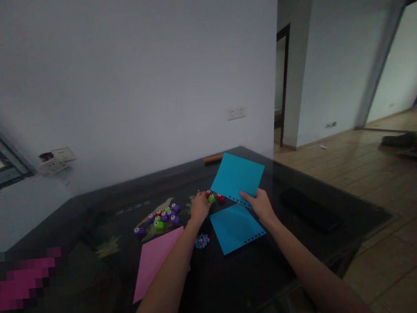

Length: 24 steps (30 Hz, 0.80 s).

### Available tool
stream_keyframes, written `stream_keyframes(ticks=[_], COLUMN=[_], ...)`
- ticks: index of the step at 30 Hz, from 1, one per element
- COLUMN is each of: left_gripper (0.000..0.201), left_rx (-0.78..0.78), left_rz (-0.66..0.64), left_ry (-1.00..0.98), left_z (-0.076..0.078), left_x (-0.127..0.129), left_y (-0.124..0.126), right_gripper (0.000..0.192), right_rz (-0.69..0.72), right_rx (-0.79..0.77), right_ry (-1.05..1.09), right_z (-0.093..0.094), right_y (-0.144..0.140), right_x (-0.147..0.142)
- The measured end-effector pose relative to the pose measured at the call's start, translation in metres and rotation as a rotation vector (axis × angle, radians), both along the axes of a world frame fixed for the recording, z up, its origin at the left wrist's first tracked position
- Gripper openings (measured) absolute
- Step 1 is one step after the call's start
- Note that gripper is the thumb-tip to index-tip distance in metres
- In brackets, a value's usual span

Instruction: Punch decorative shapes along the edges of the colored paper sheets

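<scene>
Head-worn view, forward and down, dark table [89, 211] near

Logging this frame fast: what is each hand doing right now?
Left hand: fingers closed around a small punch, grip unclear.
Right hand: pinching the upper blue sheet by its perforated edge.

Looks like a sparse home room: bare wall [132, 75], sockets [236, 113], tiled floor [370, 171], doorway [285, 86], dark table [241, 280].
</scene>
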State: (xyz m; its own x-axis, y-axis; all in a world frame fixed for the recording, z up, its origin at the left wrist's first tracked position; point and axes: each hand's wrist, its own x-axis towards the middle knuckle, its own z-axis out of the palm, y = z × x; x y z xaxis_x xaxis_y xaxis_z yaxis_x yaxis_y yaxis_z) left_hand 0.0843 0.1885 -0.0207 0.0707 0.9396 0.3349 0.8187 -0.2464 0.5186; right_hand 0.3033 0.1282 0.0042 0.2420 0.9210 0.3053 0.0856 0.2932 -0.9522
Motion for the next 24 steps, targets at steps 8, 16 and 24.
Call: stream_keyframes(ticks=[8, 16, 24], left_gripper=[0.029, 0.039, 0.030], left_rx=[-0.019, -0.089, -0.088], left_rz=[-0.060, -0.065, -0.079], left_ry=[-0.713, -0.831, -0.730], left_z=[0.020, 0.019, 0.017], left_x=[-0.022, -0.044, -0.044], left_y=[-0.059, -0.101, -0.100], right_gripper=[0.044, 0.043, 0.044], right_rz=[0.242, 0.547, 0.587], right_rx=[-0.132, -0.269, -0.243], right_ry=[0.039, -0.067, -0.238], right_z=[-0.006, -0.009, -0.013], right_y=[-0.001, -0.009, -0.006], right_x=[-0.005, -0.011, -0.013])
